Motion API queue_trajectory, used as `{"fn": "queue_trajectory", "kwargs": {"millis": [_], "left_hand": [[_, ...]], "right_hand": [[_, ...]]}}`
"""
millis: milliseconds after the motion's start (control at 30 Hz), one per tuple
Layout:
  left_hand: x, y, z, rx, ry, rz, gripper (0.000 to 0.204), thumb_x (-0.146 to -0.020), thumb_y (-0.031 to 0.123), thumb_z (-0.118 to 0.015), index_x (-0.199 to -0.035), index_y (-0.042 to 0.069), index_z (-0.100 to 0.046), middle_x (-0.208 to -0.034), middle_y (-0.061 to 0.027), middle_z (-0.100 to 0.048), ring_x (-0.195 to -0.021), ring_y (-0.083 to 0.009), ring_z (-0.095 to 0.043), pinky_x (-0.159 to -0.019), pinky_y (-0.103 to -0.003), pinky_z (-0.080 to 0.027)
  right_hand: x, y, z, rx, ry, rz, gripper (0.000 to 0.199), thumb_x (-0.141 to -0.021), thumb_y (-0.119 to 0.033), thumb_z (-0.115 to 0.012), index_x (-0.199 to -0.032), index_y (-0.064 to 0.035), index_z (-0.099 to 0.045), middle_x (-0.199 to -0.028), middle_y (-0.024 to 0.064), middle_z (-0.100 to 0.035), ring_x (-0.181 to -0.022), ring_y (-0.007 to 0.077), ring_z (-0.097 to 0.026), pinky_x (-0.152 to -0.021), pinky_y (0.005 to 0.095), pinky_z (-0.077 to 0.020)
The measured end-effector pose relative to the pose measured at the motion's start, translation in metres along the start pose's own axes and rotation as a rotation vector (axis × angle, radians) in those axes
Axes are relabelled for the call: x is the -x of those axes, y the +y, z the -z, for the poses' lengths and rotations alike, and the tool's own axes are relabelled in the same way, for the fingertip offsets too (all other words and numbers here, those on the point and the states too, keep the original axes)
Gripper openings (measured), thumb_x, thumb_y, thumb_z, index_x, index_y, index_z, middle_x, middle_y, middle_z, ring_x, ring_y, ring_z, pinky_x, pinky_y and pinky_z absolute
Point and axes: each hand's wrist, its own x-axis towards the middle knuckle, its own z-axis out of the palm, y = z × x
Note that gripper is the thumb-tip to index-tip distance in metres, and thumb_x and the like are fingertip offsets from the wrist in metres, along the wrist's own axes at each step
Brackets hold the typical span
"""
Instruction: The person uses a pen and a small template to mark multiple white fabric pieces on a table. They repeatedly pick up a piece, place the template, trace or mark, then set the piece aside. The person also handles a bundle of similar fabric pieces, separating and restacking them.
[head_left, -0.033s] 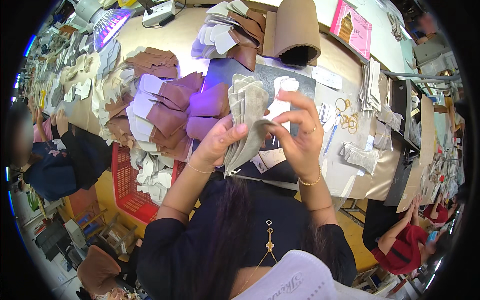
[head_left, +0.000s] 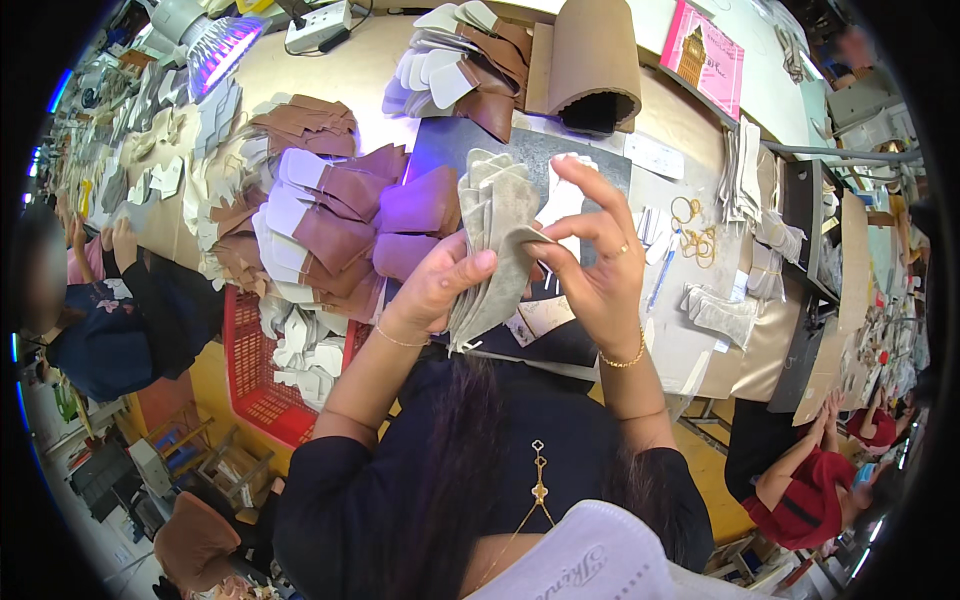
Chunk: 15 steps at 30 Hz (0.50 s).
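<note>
In front of my chest, a fanned bundle of grey suede-like cut pieces stands upright in my left hand, its thumb lying across the front. My right hand pinches the bent-over corner of the front piece between thumb and finger, the other fingers raised. Behind the bundle lies a dark flat board. White cut pieces rest on it, partly hidden by my right hand. To the left are stacked brown leather pieces with white ends.
A red plastic basket with white pieces stands at the left. Rubber bands, a blue pen and grey bundles lie to the right. Farther back are a tan half-round form, a pink book and a lit lamp. People sit on both sides.
The fingers of my right hand have shifted slightly, and the pinched corner is lifted and turned a little more. My left hand holds the bundle in nearly the same place.
</note>
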Motion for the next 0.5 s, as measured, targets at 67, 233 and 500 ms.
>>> {"fn": "queue_trajectory", "kwargs": {"millis": [67,233,500], "left_hand": [[0.000,0.003,0.003,-0.081,-0.090,0.029,0.061,-0.097,0.037,-0.069,-0.140,-0.001,-0.048,-0.116,-0.0127,-0.066,-0.104,-0.0208,-0.066,-0.093,-0.033,-0.053],[-0.001,0.003,0.002,0.000,0.018,-0.024,0.064,-0.098,0.041,-0.066,-0.142,-0.001,-0.046,-0.115,-0.0120,-0.066,-0.106,-0.0202,-0.066,-0.093,-0.034,-0.054],[0.009,0.041,0.031,-0.014,0.062,-0.224,0.074,-0.093,0.043,-0.071,-0.141,-0.007,-0.045,-0.091,-0.0060,-0.063,-0.074,-0.0120,-0.056,-0.072,-0.026,-0.049]], "right_hand": [[-0.001,0.004,0.000,0.040,-0.015,0.053,0.024,-0.074,-0.005,-0.083,-0.091,-0.0094,-0.066,-0.131,0.0129,-0.067,-0.130,0.0354,-0.057,-0.104,0.0469,-0.0423],[0.007,-0.003,-0.008,0.101,0.114,0.273,0.030,-0.075,-0.002,-0.082,-0.096,-0.0113,-0.063,-0.118,0.0062,-0.071,-0.116,0.0320,-0.067,-0.103,0.0497,-0.0423],[0.016,-0.033,0.051,-1.139,-0.010,0.248,0.023,-0.089,0.004,-0.068,-0.106,-0.0043,-0.053,-0.107,0.0176,-0.057,-0.081,0.0349,-0.073,-0.067,0.0418,-0.0655]]}}
